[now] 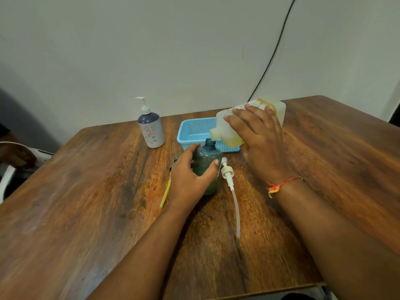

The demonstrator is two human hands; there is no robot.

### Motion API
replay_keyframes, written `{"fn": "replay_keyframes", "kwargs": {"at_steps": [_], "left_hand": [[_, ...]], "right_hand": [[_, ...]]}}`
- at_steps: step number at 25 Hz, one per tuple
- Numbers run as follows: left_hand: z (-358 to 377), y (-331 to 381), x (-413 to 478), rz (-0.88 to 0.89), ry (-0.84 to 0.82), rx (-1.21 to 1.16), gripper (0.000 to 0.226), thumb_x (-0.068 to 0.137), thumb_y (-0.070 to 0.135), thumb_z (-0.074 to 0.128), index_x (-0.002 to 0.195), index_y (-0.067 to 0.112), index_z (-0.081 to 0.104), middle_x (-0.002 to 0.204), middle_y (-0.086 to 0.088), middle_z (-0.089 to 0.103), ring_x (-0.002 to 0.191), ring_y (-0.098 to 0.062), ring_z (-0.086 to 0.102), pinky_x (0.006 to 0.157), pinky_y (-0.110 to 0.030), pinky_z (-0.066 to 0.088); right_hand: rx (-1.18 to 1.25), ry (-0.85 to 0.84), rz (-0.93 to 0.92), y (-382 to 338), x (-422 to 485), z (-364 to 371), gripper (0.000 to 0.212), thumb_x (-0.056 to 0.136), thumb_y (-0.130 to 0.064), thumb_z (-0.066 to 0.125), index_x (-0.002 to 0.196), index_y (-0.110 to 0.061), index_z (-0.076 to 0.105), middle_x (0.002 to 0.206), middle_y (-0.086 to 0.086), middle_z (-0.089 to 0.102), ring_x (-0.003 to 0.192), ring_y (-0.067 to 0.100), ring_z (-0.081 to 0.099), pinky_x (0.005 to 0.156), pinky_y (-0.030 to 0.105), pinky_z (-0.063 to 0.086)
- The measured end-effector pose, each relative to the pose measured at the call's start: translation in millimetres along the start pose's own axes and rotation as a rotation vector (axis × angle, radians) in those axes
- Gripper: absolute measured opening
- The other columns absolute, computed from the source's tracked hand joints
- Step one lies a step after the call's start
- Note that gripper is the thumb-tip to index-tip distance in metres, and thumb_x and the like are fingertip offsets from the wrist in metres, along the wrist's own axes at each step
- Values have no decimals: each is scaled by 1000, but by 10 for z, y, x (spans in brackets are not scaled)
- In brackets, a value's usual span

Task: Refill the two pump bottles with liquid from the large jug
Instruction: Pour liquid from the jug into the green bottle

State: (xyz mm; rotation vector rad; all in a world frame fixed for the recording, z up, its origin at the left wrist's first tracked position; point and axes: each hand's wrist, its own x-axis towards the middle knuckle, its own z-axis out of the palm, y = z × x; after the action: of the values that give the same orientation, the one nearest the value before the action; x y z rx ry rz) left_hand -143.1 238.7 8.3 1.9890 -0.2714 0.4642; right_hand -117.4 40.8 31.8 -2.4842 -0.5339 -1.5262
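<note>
A wooden table [86, 202] fills the lower part of the frame, with a pale wall behind it. Near the centre stands a green bottle [206, 163] with its neck open and no pump on it. The left hand [190, 178] is wrapped around the left side of this bottle, thumb across its front and fingers curled behind, gripping it upright. Just above and to the right, the right hand [259, 137] clasps a large pale jug [240, 124] from on top, fingers spread over its side. The jug is tipped down to the left so that its spout sits directly over the green bottle's neck, touching or nearly touching it. Yellowish liquid shows inside the jug. An orange thread bracelet [281, 186] circles the right wrist.

Two pump bottles are in view: the green one, and a white and dark blue bottle [151, 128] with its pump fitted, standing apart in the upper left of the table. Two loose pumps lie on the table: a white pump [229, 180] with a long tube just right of the green bottle, and one with a yellow tube [165, 195] just left of the left hand. One light blue basket [194, 131] sits behind the green bottle, under the jug.
</note>
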Motion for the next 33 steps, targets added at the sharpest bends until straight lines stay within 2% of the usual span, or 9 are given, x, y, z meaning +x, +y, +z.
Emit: {"fn": "replay_keyframes", "kwargs": {"at_steps": [5, 10, 14, 17, 22, 26, 28, 33], "left_hand": [[6, 1, 1, 6, 1, 3, 64, 84, 38, 77, 142, 26, 51, 126, 20, 54, 101, 17, 50, 82, 2, 42], [2, 8, -6, 10, 4, -8, 63, 85, 36, 76, 142, 25, 52, 126, 19, 55, 104, 16, 51, 84, -5, 44], [6, 3, -7, 9, 7, -14, 64, 85, 37, 76, 142, 23, 52, 132, 13, 58, 110, -1, 56, 87, -11, 46], [11, -18, -2, 15, 8, -8, 65, 84, 40, 76, 142, 23, 52, 135, 8, 60, 116, -8, 57, 90, -18, 50], [12, -26, 1, 17, 12, -11, 66, 82, 43, 75, 141, 24, 52, 134, 8, 61, 117, -8, 57, 93, -21, 51], [8, -1, 4, 3, 6, -16, 64, 84, 38, 76, 141, 23, 53, 134, 8, 60, 116, -6, 57, 89, -11, 46], [11, 6, 7, 1, 7, -10, 64, 84, 37, 76, 142, 23, 52, 134, 9, 60, 115, -5, 56, 89, -10, 45], [6, -7, -1, 5, 8, -3, 64, 85, 37, 76, 142, 23, 52, 135, 8, 60, 116, -7, 56, 93, -20, 50]], "right_hand": [[-3, 4, 0, 3, -2, -5, 64, 86, 0, 75, 144, -17, 55, 148, 10, 56, 142, 34, 42, 125, 48, 12], [-8, 8, -3, 4, 1, -5, 63, 87, 0, 74, 145, -17, 54, 147, 10, 56, 142, 34, 42, 125, 48, 11], [-17, 8, -12, 10, -1, -4, 63, 87, 1, 71, 145, -18, 54, 147, 9, 56, 142, 33, 42, 125, 48, 13], [-19, 8, -15, 15, -2, -1, 61, 88, 0, 69, 145, -17, 55, 147, 10, 56, 141, 33, 43, 124, 50, 16], [-21, 4, -16, 11, 3, -7, 58, 89, -1, 65, 144, -17, 55, 147, 10, 56, 142, 34, 43, 124, 51, 16], [-22, 2, -13, 10, 6, -8, 58, 90, -2, 65, 144, -17, 55, 147, 10, 56, 142, 34, 42, 125, 49, 13], [-23, 2, -14, 9, 4, -7, 56, 91, -3, 64, 144, -17, 55, 147, 10, 56, 142, 34, 42, 125, 49, 13], [-29, 7, -18, 9, 1, -4, 54, 92, -4, 60, 144, -17, 55, 147, 10, 56, 142, 34, 43, 124, 50, 15]]}}
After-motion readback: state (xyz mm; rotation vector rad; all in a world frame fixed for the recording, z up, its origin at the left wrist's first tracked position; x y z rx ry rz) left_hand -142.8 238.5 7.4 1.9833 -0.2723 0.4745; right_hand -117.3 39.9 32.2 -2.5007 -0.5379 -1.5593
